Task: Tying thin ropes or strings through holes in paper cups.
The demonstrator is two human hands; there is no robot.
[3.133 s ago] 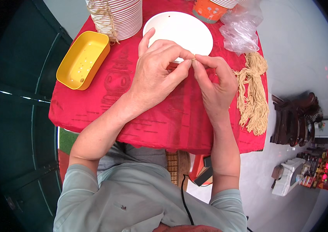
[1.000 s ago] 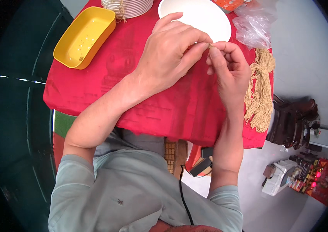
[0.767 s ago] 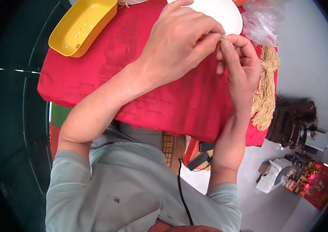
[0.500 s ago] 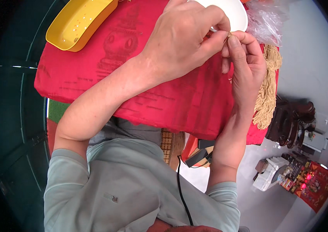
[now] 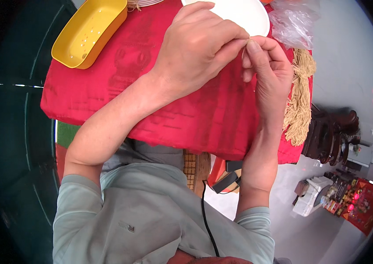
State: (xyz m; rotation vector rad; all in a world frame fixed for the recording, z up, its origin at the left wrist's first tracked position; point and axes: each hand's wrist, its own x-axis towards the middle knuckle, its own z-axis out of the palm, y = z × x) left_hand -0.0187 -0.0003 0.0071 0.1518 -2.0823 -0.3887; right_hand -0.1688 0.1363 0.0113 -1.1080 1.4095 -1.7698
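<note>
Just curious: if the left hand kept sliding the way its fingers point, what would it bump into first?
The left hand points right, at the right hand; their fingertips already meet, pinching a bit of tan string. So the right hand comes first.

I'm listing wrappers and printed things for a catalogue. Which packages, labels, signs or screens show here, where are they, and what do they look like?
Clear plastic bag: crumpled, far right on the red tablecloth, above the tan string bundle.
Printing on the tablecloth: faint darker marks left of the left hand.
Red patterned item: on the floor, lower right; too small to identify.
No screens or signs visible.
</note>
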